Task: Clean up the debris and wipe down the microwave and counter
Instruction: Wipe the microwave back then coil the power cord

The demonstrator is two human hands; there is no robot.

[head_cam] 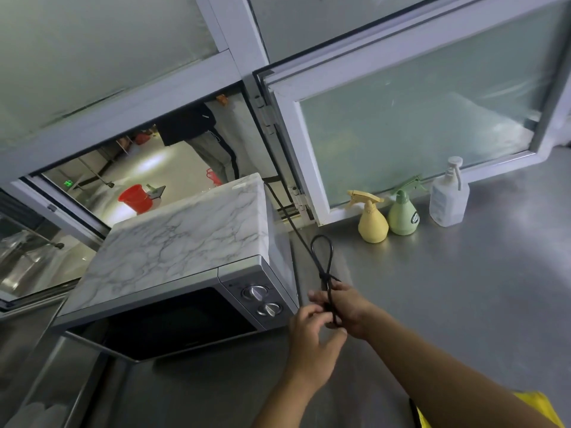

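- We are holding the microwave's black power cord (321,257) with both hands, just to the right of the microwave (173,264) and above the steel counter (463,288).
- Our right hand (349,310) is gripping the folded cord, fingers curled round it, with a loop of cord standing up above the hand.
- Our left hand (309,344) is pinching the cord's lower part between thumb and fingertips, right against the right hand.
- From the loop, the cord is running up and back behind the microwave toward the window frame.
- The microwave is sitting on the counter at an angle, its door closed, its top and side covered in a marble pattern, two knobs (262,301) showing on its front panel.
- Against the frosted window behind the counter, a yellow spray bottle (372,220), a green spray bottle (403,216) and a clear pump bottle (448,199) are standing in a row.
- Through the open hatch behind the microwave, a red bucket (136,197) is sitting on the floor and a person (204,134) is standing.
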